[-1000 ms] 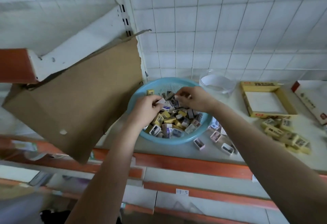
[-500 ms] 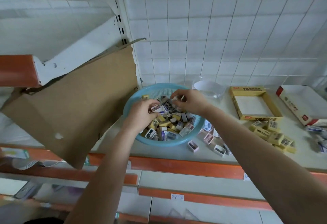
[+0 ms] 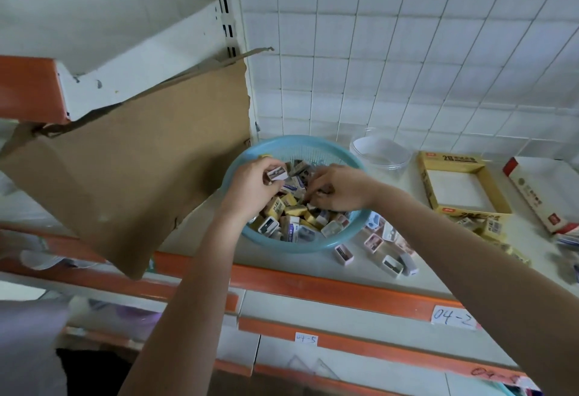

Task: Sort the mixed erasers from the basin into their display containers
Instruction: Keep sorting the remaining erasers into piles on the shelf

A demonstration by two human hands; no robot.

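Single head-worn wide-angle view — looks forward and down, close over the basin (image 3: 250, 154) on the shelf (image 3: 300, 267), tiled wall (image 3: 407, 51) far behind.

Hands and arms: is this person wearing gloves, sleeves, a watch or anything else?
No gloves: the left hand and right hand are bare. Both forearms are bare too, with no sleeve in view. No watch or bracelet shows at either wrist. Rings cannot be ruled out, since the fingers are partly hidden.
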